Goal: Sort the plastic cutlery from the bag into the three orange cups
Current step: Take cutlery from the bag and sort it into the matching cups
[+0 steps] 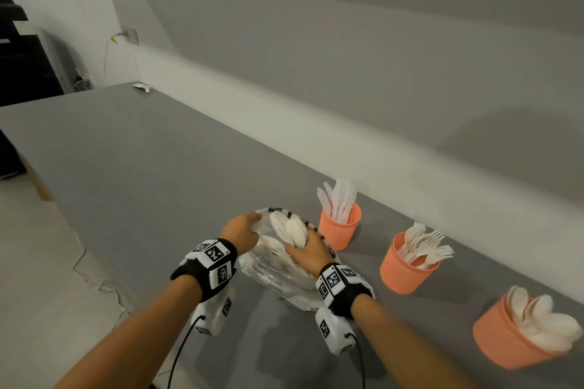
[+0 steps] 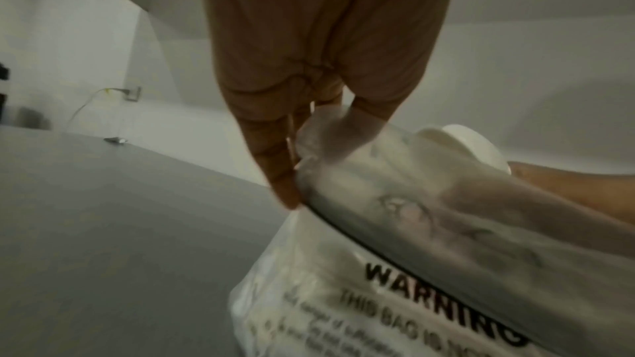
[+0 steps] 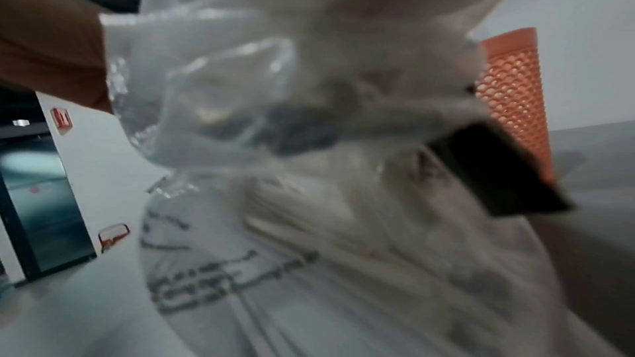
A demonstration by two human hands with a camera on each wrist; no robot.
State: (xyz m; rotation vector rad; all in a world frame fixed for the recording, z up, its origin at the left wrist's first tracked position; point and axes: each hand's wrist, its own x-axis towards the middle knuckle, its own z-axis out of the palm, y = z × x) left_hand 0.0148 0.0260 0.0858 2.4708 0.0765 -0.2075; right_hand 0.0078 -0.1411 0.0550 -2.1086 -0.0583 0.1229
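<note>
Both hands grip the bag: left its rim, right spoons.

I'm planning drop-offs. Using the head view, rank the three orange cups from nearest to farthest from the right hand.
From the right hand:
1. Orange plastic cup of white knives, just beyond the hand, by the bag.
2. Orange plastic cup of white forks, to its right.
3. Orange plastic cup of white spoons, far right, nearest the camera.

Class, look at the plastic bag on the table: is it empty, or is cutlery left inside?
Not empty. The bag shows white spoons at its mouth between the left hand and right hand, with more white pieces visible through the plastic.
</note>
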